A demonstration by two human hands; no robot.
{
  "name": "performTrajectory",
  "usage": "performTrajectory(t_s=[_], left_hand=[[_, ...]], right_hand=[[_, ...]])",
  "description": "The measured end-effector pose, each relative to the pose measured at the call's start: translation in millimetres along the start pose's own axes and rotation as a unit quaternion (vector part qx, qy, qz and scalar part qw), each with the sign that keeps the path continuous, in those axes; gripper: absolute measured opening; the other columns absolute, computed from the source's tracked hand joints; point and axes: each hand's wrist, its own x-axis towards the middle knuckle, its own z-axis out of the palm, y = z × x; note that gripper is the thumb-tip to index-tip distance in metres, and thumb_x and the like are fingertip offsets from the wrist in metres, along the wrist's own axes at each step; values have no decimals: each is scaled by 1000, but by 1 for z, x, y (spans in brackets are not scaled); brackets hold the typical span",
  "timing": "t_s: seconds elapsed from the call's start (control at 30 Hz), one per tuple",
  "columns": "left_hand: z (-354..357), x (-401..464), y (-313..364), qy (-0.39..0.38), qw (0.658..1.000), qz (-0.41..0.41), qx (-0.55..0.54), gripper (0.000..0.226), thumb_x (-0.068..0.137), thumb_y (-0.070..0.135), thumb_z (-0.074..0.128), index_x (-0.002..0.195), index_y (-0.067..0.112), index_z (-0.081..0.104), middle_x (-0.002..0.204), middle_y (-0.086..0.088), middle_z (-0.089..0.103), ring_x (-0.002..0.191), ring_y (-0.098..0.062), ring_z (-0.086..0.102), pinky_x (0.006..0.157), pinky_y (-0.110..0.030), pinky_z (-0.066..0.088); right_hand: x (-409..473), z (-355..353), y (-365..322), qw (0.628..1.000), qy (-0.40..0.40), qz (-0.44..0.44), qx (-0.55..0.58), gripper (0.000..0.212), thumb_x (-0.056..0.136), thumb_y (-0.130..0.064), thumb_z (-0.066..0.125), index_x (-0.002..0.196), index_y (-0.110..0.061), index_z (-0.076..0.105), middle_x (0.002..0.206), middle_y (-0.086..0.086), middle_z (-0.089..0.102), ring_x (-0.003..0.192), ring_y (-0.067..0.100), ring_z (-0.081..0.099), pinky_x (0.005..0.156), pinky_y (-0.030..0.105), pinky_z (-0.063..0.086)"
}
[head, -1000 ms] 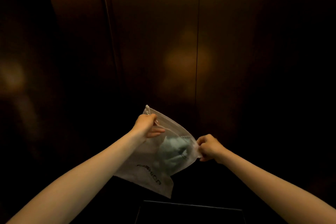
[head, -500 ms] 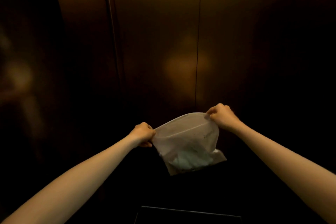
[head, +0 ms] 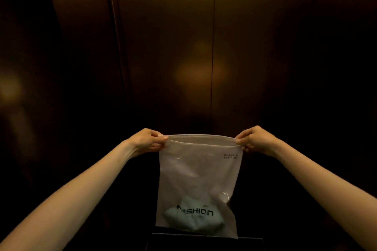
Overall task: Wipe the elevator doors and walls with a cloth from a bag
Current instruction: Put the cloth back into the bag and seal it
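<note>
A frosted plastic bag [head: 199,177] printed "FASHION" hangs upright in front of me. My left hand [head: 148,140] pinches its top left corner and my right hand [head: 254,140] pinches its top right corner, stretching the mouth flat between them. A pale crumpled cloth [head: 193,220] lies at the bottom inside the bag. Behind it stand the bronze elevator doors [head: 163,47], dimly lit, with their centre seam just right of the middle.
A dark side wall [head: 24,87] closes in on the left and another [head: 346,87] on the right. A dark box-like edge [head: 204,238] sits low, right under the bag. The floor is too dark to make out.
The bag has swung from tilted to hanging straight down. Both hands have spread apart to its top corners and levelled, and the cloth has slid to the bottom.
</note>
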Motion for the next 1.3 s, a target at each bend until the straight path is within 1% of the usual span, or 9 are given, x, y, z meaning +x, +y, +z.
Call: performTrajectory(t_s=[0.07,0.17,0.3,0.43,0.53,0.67,0.9,1.03,1.3], left_hand=[[-2,2,-4,24,999,16,14,18,89,22,62,81,6,66,82,-7,67,80,-16,65,77,-27,55],[-2,4,-13,64,997,34,15,24,89,27,62,73,10,64,73,-6,63,68,-13,60,71,-26,54],[-3,4,-20,109,991,55,48,29,90,33,59,76,9,68,67,0,60,59,-10,54,58,-19,46],[-5,0,-32,135,988,65,45,30,92,31,57,74,11,69,63,3,58,54,-6,50,52,-16,39],[-5,-10,-49,167,984,56,13,32,93,31,55,68,14,64,67,-1,60,61,-11,56,55,-20,43],[-14,-38,-79,199,979,36,-38,26,95,24,52,86,4,67,75,-3,62,68,-13,56,47,-6,40],[-63,-97,-157,217,974,-34,-58,27,98,23,47,84,14,68,84,1,66,78,-9,60,60,-14,41],[-100,-123,-184,241,968,-47,-53,28,98,21,46,82,14,68,82,3,67,77,-9,60,64,-18,42],[-183,-182,-250,237,968,-64,-46,15,90,22,60,89,14,73,90,-1,70,87,-12,63,73,-24,49]], right_hand=[[-2,0,3,999,-18,2,37,9,83,-6,64,91,-4,68,95,10,66,88,18,63,66,24,52],[-5,3,8,999,-33,-27,25,12,80,-3,65,92,-5,69,97,9,67,92,18,63,69,23,52],[-3,11,13,998,22,-66,8,7,84,-13,65,85,-9,71,90,8,69,85,18,63,66,24,53],[3,22,16,993,76,-91,6,6,83,-19,67,82,-15,72,87,1,68,90,14,60,80,31,48],[6,38,16,993,70,-98,12,7,83,-17,67,84,-13,72,89,1,68,93,12,58,80,27,39],[10,68,13,995,24,-93,20,7,83,-16,67,85,-13,72,89,2,68,92,12,59,75,23,39],[5,164,17,994,-83,-70,-2,11,86,-14,64,90,-9,72,92,4,69,94,14,60,82,28,45],[-8,216,9,993,-93,-77,4,10,85,-16,65,87,-10,73,91,4,70,92,14,61,69,20,44],[-65,313,5,996,-85,-34,13,9,84,-13,66,85,-8,73,90,4,69,91,13,59,81,29,40]])
